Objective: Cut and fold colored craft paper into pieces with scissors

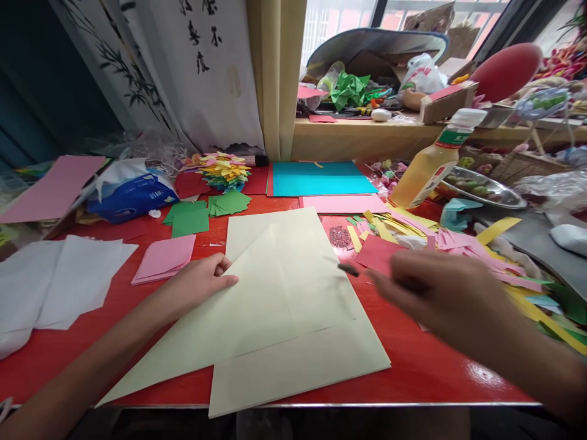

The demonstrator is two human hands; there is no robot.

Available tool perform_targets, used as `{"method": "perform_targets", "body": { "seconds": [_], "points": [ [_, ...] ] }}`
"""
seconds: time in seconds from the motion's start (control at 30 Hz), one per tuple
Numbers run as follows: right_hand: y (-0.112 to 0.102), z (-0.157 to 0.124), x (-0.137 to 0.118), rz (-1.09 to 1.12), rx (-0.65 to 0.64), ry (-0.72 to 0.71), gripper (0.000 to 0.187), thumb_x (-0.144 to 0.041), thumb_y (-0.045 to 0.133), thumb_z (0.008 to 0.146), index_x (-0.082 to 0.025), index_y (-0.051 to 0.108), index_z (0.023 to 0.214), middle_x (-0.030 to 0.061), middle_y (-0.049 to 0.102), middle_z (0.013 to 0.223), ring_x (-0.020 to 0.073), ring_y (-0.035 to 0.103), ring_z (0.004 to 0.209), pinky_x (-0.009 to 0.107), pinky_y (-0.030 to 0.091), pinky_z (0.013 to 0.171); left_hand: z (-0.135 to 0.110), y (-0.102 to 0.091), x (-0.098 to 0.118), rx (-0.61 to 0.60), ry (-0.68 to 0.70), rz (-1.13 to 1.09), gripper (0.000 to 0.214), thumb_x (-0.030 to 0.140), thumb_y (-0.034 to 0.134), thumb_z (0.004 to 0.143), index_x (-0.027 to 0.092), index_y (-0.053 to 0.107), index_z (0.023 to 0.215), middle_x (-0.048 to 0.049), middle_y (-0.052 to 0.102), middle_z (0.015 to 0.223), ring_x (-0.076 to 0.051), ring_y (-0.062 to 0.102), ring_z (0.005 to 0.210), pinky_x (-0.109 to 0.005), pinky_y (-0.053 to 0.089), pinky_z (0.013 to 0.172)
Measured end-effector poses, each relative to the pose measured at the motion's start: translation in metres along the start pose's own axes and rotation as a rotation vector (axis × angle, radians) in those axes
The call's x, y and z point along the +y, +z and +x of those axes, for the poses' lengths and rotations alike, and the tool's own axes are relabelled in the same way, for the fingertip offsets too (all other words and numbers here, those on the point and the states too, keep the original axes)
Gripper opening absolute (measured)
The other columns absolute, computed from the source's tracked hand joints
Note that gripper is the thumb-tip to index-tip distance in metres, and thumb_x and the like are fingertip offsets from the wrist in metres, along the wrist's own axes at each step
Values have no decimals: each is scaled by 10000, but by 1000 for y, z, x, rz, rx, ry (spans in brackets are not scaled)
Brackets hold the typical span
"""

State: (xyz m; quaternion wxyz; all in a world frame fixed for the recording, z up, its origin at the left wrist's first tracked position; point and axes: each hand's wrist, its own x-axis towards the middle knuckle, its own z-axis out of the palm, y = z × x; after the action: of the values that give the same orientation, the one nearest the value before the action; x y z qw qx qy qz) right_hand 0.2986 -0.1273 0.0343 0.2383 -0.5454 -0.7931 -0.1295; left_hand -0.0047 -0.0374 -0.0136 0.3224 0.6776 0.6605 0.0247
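A pale cream sheet of paper [257, 305] lies slantwise over more cream paper [293, 376] on the red table. Its left edge is pinched by my left hand [202, 281], thumb on top and fingers curled at the edge. Off the right side of the sheets, my right hand [431, 287] is closed and blurred by motion. From it sticks a slim dark tool [348, 269] with a thin pale tip pointing left over the paper. Blur hides the tool's exact kind. A fine line or edge crosses the lower part of the paper.
Pink paper squares [165, 258] and green squares [190, 218] lie left. A folded-paper piece [224, 171] and blue sheets [321, 178] are at the back. A bottle [426, 168] stands among colored paper strips [477, 247] on the right. White tissues [82, 281] lie far left.
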Motion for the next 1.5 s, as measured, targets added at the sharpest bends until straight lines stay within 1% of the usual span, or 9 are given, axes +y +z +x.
{"method": "perform_targets", "body": {
  "seconds": [0.13,0.3,0.53,0.63,0.87,0.97,1.17,1.27,1.5],
  "points": [
    [45,-3,-42,-43,14,-244,317,-214,478,815,-172,448,502,-18,437,457,97,367,438,272,180,459,2,3,-1,26,22,13,291,506,485,702,214,491,711,32,542,673,-155,527,620,-228,331,493],
    [75,-12,-47,-41,-183,-228,258,-221,465,834,-173,502,583,2,505,552,132,450,500,284,208,464,-2,6,0,96,57,19,277,484,464,721,208,489,708,31,540,664,-149,509,611,-234,319,514],
    [63,-1,-24,86,-374,-141,155,-227,455,833,-146,538,937,82,552,921,196,536,811,275,403,602,-3,2,-9,-11,39,-83,292,506,459,719,216,491,726,27,533,684,-149,494,592,-228,314,482],
    [56,1,-17,166,-476,-90,244,-141,460,788,-162,508,1026,81,526,1019,157,552,764,254,425,605,-5,-1,-12,-28,42,-71,290,490,437,742,209,458,673,29,479,645,-133,444,558,-226,287,470],
    [48,7,-24,188,-658,75,414,-364,524,755,-166,499,1118,73,547,948,225,543,867,294,434,626,-12,5,4,204,68,225,243,384,288,852,215,387,707,12,498,608,-167,477,592,-250,269,506],
    [50,9,-33,173,-700,143,381,-270,524,723,-179,525,1094,68,562,937,219,550,821,290,414,589,-13,10,11,303,91,378,224,328,228,882,214,383,767,-13,549,633,-192,512,603,-261,252,501],
    [43,16,-21,307,-688,297,229,-223,485,722,-226,596,922,29,603,818,172,560,686,261,388,530,-9,3,22,439,147,462,237,302,228,899,214,434,823,-24,609,704,-200,546,626,-265,239,494],
    [41,18,-7,495,-668,360,253,-274,449,785,-260,553,1015,13,609,845,144,574,703,235,421,548,-2,-6,25,567,206,450,229,302,259,895,217,464,843,-19,616,734,-195,551,650,-265,242,496],
    [57,20,-43,230,-447,250,254,-406,501,776,-194,551,907,51,611,866,184,575,713,274,390,550,17,-3,15,647,277,438,242,306,285,892,219,510,871,-15,643,846,-189,570,716,-265,263,520]
  ]
}}
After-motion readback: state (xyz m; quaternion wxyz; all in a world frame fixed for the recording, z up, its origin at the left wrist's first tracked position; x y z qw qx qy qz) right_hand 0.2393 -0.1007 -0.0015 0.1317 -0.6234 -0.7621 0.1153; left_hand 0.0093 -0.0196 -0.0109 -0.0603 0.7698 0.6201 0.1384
